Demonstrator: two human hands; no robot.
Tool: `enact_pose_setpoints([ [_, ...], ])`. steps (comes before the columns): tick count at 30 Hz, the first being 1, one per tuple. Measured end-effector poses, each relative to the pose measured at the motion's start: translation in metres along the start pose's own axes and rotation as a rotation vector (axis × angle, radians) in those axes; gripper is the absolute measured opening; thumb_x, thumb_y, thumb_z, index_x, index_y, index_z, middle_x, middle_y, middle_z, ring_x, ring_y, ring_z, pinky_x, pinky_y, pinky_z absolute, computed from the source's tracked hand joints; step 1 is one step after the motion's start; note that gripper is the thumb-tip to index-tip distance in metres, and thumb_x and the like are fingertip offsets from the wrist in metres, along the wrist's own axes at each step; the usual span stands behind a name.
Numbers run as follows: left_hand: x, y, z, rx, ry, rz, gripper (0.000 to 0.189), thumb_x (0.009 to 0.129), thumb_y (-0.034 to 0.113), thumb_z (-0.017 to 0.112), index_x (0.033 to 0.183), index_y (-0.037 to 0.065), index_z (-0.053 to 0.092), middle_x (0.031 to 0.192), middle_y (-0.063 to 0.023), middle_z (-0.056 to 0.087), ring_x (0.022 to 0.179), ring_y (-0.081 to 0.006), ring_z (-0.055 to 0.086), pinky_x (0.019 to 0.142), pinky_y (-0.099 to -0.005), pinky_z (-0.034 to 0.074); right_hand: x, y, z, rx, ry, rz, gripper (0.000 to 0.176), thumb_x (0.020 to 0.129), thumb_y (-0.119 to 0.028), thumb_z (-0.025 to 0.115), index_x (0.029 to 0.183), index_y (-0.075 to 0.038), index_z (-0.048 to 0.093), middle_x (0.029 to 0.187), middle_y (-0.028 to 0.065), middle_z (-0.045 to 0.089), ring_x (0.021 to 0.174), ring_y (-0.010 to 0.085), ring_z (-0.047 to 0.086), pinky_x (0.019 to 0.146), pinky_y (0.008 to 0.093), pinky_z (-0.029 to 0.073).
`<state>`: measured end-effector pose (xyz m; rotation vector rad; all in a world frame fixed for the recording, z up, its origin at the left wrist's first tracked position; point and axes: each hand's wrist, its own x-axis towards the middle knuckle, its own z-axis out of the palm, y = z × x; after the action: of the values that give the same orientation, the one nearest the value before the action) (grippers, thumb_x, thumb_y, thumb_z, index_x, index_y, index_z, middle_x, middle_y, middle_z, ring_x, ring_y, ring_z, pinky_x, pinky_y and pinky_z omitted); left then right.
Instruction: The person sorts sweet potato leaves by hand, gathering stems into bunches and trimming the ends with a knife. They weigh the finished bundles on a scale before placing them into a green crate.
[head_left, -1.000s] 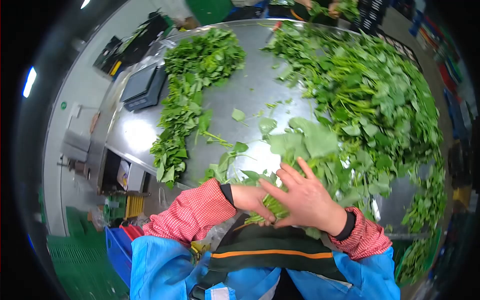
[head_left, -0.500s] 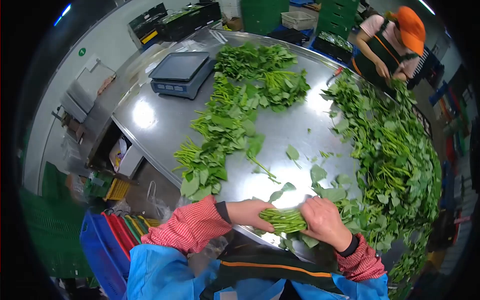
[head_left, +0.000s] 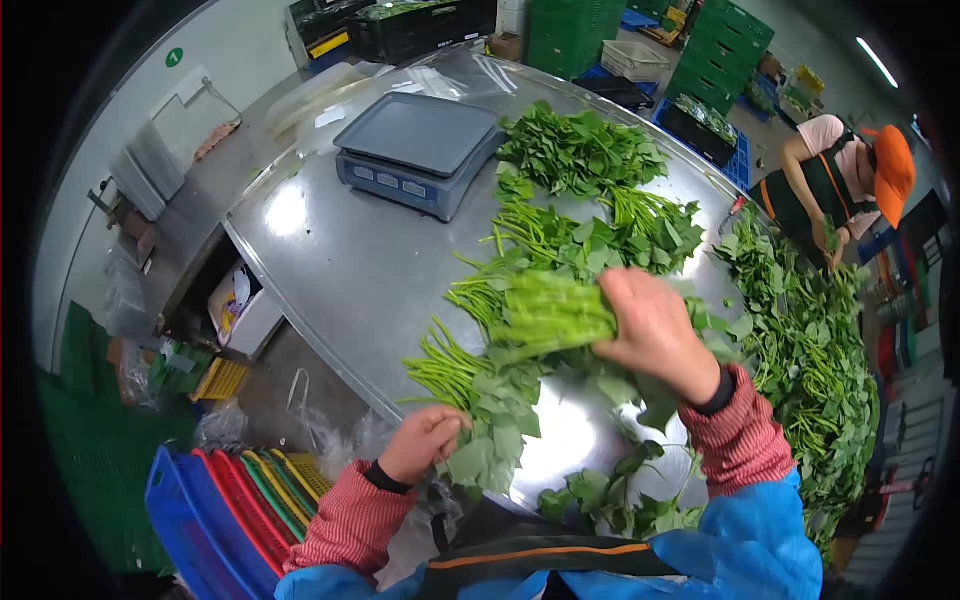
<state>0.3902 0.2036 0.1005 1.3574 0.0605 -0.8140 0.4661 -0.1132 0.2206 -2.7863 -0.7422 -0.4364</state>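
My right hand [head_left: 655, 335] is wrapped round a bunch of leafy greens [head_left: 555, 312], held above the table with its bright cut stems pointing left and its leaves hanging to the right. The bunch is a little smeared by motion. Near the table's front edge, my left hand [head_left: 425, 445] is closed, its fingertips beside the leaves of a laid-down bunch [head_left: 490, 440]; whatever is in it, if anything, is hidden. Further bunches [head_left: 585, 150] lie in a row towards the back. Loose leafy stems [head_left: 640, 490] lie on the metal table [head_left: 320, 290] close to my body.
A digital scale [head_left: 420, 150] stands on the table, back left. A long heap of greens [head_left: 800, 370] covers the right side, where a co-worker [head_left: 850, 180] in an orange cap handles stems. Coloured crates [head_left: 215, 500] stand at the lower left; green crates [head_left: 715, 55] are stacked behind.
The bunch was between both hands at the front edge. My right hand has carried it up and forward; my left hand has let go and moved left. The view has shifted.
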Motion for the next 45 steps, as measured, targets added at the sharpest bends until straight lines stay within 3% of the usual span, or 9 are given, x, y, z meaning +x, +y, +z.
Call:
enact_pose_setpoints([
  [9, -0.003, -0.040, -0.002, -0.004, -0.071, -0.052, 0.019, 0.096, 0.011, 0.049, 0.105, 0.001, 0.061, 0.070, 0.0007, 0.053, 0.062, -0.0064, 0.047, 0.057, -0.0206, 0.038, 0.101, 0.066, 0.203, -0.128, -0.232, 0.270, 0.083, 0.064, -0.058, 0.074, 0.113, 0.006, 0.053, 0.110, 0.0204, 0.055, 0.110, 0.0356, 0.049, 0.096, 0.0424, 0.042],
  [10, -0.003, -0.045, -0.006, 0.007, -0.116, -0.058, 0.019, 0.096, 0.010, 0.049, 0.109, 0.001, 0.060, 0.076, -0.0017, 0.058, 0.067, -0.0078, 0.052, 0.061, -0.0216, 0.042, 0.094, 0.077, 0.250, -0.266, -0.068, 0.201, 0.084, 0.067, -0.061, 0.070, 0.115, 0.006, 0.054, 0.115, 0.0220, 0.053, 0.112, 0.0351, 0.048, 0.099, 0.0427, 0.039],
  [13, -0.008, -0.038, 0.009, -0.076, -0.086, -0.088, 0.013, 0.092, 0.005, 0.051, 0.100, 0.002, 0.060, 0.076, -0.0043, 0.055, 0.064, -0.0141, 0.049, 0.057, -0.0262, 0.040, 0.086, 0.046, 0.224, -0.360, 0.250, 0.116, 0.078, 0.071, -0.058, 0.066, 0.115, 0.005, 0.054, 0.115, 0.0203, 0.053, 0.111, 0.0329, 0.049, 0.098, 0.0426, 0.040],
  [17, -0.007, -0.022, 0.031, 0.049, -0.255, 0.008, 0.017, 0.094, 0.005, 0.046, 0.105, 0.002, 0.059, 0.075, -0.0006, 0.053, 0.064, -0.0086, 0.046, 0.058, -0.0213, 0.037, 0.044, 0.003, 0.122, -0.016, 0.443, 0.067, 0.042, 0.064, -0.025, 0.074, 0.092, 0.000, 0.054, 0.094, 0.0140, 0.048, 0.090, 0.0287, 0.050, 0.079, 0.0389, 0.043],
  [20, -0.005, -0.011, 0.062, 0.123, -0.369, 0.032, 0.019, 0.094, 0.006, 0.047, 0.110, 0.002, 0.057, 0.074, -0.0007, 0.053, 0.064, -0.0084, 0.046, 0.058, -0.0209, 0.037, -0.027, 0.005, 0.084, 0.126, 0.269, 0.121, 0.037, 0.067, -0.020, 0.073, 0.093, -0.002, 0.053, 0.095, 0.0146, 0.048, 0.092, 0.0313, 0.050, 0.080, 0.0410, 0.044],
  [25, 0.007, -0.026, 0.110, 0.257, -0.584, -0.092, 0.031, 0.093, 0.006, 0.052, 0.124, 0.002, 0.052, 0.121, -0.0070, 0.057, 0.108, -0.0146, 0.054, 0.088, -0.0263, 0.044, -0.168, 0.045, 0.045, -0.013, 0.194, 0.351, 0.032, 0.065, -0.018, 0.072, 0.086, -0.004, 0.053, 0.092, 0.0145, 0.052, 0.090, 0.0323, 0.054, 0.079, 0.0415, 0.046],
  [29, 0.013, -0.042, 0.181, 0.306, -0.645, -0.032, 0.035, 0.092, 0.004, 0.055, 0.126, 0.002, 0.051, 0.124, -0.0084, 0.055, 0.114, -0.0189, 0.052, 0.098, -0.0322, 0.041, -0.287, 0.086, -0.020, -0.263, 0.097, 0.556, 0.034, 0.063, -0.018, 0.074, 0.088, -0.003, 0.056, 0.090, 0.0141, 0.054, 0.089, 0.0323, 0.055, 0.079, 0.0424, 0.046],
  [38, 0.023, -0.119, 0.353, 0.238, -0.649, -0.122, 0.034, 0.094, 0.015, 0.056, 0.123, -0.003, 0.054, 0.114, -0.0106, 0.063, 0.105, -0.0177, 0.058, 0.093, -0.0305, 0.045, -0.441, 0.248, -0.145, -0.610, 0.264, 0.730, 0.016, 0.070, -0.012, 0.065, 0.079, -0.002, 0.056, 0.082, 0.0139, 0.055, 0.082, 0.0317, 0.056, 0.072, 0.0409, 0.048],
  [45, -0.003, -0.159, 0.450, 0.082, -0.498, -0.132, 0.029, 0.094, 0.015, 0.056, 0.117, -0.002, 0.057, 0.106, -0.0086, 0.064, 0.091, -0.0148, 0.059, 0.081, -0.0272, 0.047, -0.455, 0.352, -0.096, -0.792, -0.111, 1.061, 0.018, 0.082, -0.017, 0.058, 0.094, -0.008, 0.067, 0.095, 0.0084, 0.062, 0.088, 0.0222, 0.058, 0.073, 0.0370, 0.044],
])
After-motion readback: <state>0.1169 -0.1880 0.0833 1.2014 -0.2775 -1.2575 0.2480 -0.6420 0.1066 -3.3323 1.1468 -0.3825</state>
